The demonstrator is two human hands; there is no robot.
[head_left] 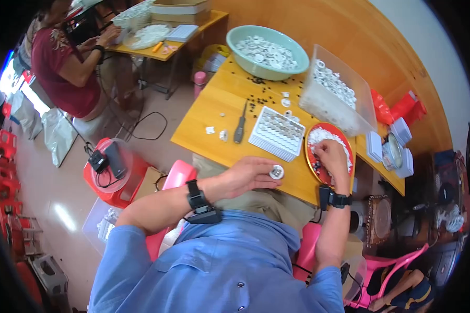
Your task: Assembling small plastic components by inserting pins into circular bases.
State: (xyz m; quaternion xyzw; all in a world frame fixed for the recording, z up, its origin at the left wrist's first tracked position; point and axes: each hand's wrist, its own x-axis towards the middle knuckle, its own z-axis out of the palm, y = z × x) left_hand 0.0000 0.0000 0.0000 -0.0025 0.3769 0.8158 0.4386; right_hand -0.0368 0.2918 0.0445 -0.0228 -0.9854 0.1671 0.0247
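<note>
A small round white part with a metallic-looking face is pinched in the fingertips of my left hand, just off the table's near edge. My right hand reaches into a red-rimmed round tray of small white pieces, its fingers bunched together; whatever they grip is too small to make out. Between the hands lies a stack of white trays with rows of round parts in the top one. A dark-handled screwdriver rests to the left of that stack.
A pale green basin and a clear plastic bin, both holding white parts, stand at the table's far side. Small black pieces lie scattered before them. A red stool is at left. Another person works at a second table.
</note>
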